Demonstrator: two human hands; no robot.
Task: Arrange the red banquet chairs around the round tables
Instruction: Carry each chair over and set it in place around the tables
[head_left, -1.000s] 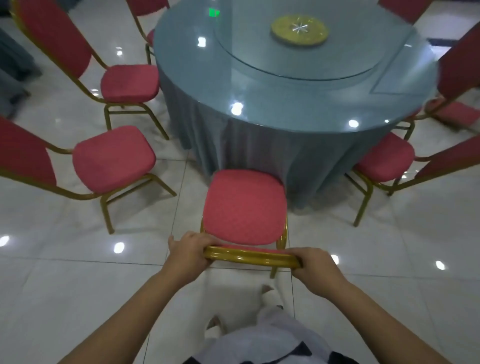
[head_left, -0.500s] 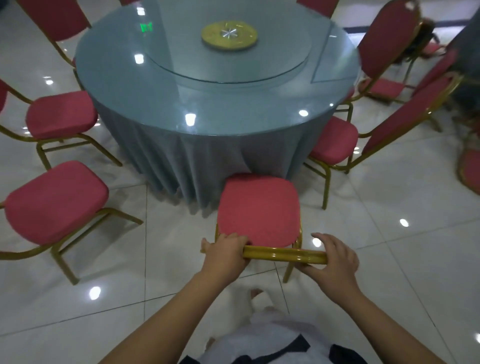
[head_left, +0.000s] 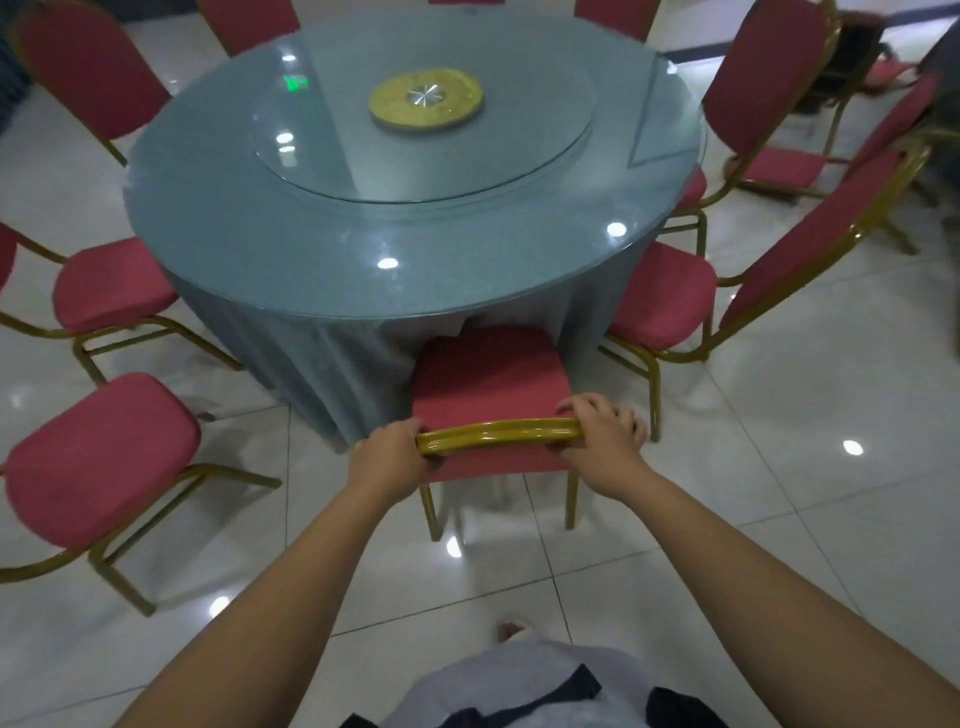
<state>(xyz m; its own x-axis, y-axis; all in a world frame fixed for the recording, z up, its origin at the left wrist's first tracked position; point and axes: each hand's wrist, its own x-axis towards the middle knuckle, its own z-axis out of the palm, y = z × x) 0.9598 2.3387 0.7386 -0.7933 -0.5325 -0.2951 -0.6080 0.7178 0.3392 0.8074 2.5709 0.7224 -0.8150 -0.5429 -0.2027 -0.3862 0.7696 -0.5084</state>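
Both my hands now wrap the gold top rail (head_left: 498, 434) of the red-cushioned banquet chair with a gold metal frame (head_left: 488, 379). My left hand (head_left: 389, 457) grips its left end. My right hand (head_left: 597, 436), loose-fingered half a second ago, is curled over the right end. The chair has gone forward: its seat front now sits tucked under the rim of the round glass-topped table (head_left: 311, 249), pressing into the blue-grey cloth (head_left: 322, 353).

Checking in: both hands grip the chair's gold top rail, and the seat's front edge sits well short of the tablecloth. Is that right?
Not quite. The left hand and the right hand do grip the gold top rail, but the chair seat is not short of the tablecloth. The head view shows its front edge pushed into the cloth below the table's rim.
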